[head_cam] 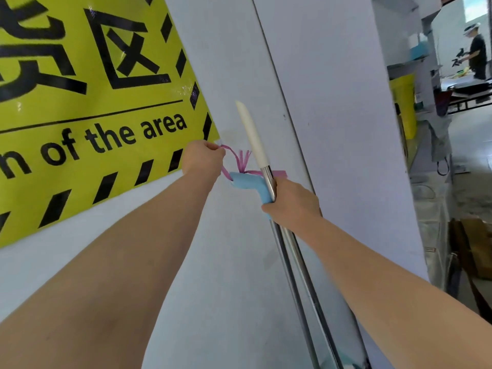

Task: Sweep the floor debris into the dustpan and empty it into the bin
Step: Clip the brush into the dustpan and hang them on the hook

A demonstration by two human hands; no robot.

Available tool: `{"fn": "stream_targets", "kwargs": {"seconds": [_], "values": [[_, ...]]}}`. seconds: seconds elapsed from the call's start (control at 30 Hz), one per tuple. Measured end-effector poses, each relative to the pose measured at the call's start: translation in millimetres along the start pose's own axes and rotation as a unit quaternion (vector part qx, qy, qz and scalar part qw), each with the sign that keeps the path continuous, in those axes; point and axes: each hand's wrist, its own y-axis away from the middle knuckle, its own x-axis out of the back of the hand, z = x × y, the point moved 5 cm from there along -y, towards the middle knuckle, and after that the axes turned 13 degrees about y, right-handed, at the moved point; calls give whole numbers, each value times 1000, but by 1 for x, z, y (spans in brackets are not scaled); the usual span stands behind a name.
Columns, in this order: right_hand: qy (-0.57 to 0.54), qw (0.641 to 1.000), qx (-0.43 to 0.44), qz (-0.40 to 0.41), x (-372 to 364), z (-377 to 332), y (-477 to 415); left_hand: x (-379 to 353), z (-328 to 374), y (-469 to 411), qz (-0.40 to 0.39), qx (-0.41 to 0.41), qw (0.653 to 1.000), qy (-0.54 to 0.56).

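**Dustpan handle (247, 182): blue grip, centre frame**

Two metal shafts (292, 262) are clasped together by the right hand (292, 201), just below the blue grip. A white-tipped broom handle (251, 134) rises above. A pink string loop (241, 158) on the grip is pinched by the left hand (203, 159), against the wall (226, 262) under a yellow sign (93, 102). Judged step: tools being unhooked, so the loop must be freed next.

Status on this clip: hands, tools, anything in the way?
Left hand pinches pink string at the wall. Right hand grips both metal poles, blue handle included. Nothing blocking seen.
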Motion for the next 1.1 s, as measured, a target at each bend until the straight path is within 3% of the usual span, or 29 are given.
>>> {"fn": "stream_targets", "kwargs": {"seconds": [0.43, 0.8, 1.1], "values": [[-19, 997, 51, -58, -18, 2, -75, -36, 0, -63, 14, -51, 984, -170], [-9, 994, 61, -92, -30, 13, -95, -59, -3, -76, 12, -123, 915, -385], [-9, 993, 43, -109, -42, 18, -79, -53, -18, -57, -17, -129, 897, -422]]}}
